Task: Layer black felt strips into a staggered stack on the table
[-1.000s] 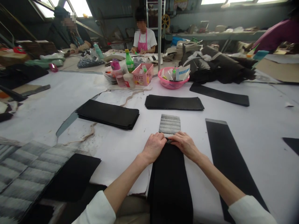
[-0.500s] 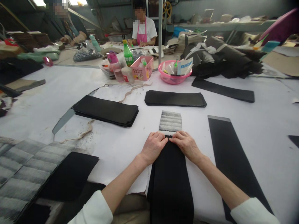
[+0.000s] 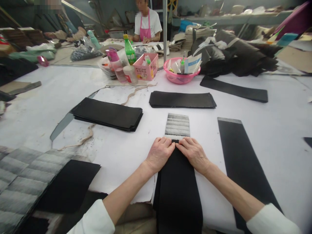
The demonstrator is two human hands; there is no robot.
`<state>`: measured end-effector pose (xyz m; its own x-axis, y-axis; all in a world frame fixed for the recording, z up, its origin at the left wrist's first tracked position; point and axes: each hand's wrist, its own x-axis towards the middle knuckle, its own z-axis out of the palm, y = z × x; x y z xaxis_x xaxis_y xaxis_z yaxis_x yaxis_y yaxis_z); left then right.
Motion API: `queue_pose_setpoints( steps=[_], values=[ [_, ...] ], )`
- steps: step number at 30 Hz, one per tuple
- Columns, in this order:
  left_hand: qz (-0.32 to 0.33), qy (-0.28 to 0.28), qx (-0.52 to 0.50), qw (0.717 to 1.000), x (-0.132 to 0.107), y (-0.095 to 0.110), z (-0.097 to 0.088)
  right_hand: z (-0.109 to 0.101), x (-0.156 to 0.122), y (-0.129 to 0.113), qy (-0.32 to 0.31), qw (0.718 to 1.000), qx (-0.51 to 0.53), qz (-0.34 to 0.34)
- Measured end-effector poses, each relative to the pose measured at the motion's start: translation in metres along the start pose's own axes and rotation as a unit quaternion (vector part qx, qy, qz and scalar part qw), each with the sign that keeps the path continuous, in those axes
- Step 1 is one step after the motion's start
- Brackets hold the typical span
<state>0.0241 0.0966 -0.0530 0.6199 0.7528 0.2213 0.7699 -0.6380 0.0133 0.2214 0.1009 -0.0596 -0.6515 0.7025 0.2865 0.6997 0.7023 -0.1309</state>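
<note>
A long black strip of material lies in front of me and hangs over the table's near edge, with more black layers beneath it. My left hand pinches the left side of its far end, fingers closed. On the right side of the same end, my right hand grips with thumb and fingers together. The two thumbs nearly meet. Just beyond my fingertips lies a grey-white striped end section, a pale band at its near side. My fingers hide part of the strip's edge.
Black stacks lie left and a further stack ahead. A long black strip is at right. Grey-striped pieces lie near left. A pink basket, pink box and bottles stand behind. A person in a pink apron sits across.
My view has shifted slightly, so the surroundings sit a little differently. Both hands stay at the far end of the black strip, almost unmoved.
</note>
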Motion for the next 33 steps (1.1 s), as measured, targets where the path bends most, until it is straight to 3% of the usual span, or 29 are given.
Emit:
queue_pose_setpoints(
  steps=[7,16,25,33],
  values=[
    [0.005,-0.012,0.015,1.000,0.000,0.002,-0.001,0.000,-0.001,0.011,0.005,0.999,0.033,0.007],
    [0.036,-0.034,0.029,0.998,0.002,0.005,-0.008,-0.003,0.001,0.000,-0.002,1.000,0.010,0.008],
    [0.006,-0.017,0.006,1.000,-0.004,-0.002,0.007,0.000,-0.002,0.000,0.005,1.000,0.000,0.015],
    [0.034,-0.023,0.032,0.999,-0.001,0.001,0.000,-0.001,-0.003,-0.001,0.006,1.000,0.008,0.017]
  ],
)
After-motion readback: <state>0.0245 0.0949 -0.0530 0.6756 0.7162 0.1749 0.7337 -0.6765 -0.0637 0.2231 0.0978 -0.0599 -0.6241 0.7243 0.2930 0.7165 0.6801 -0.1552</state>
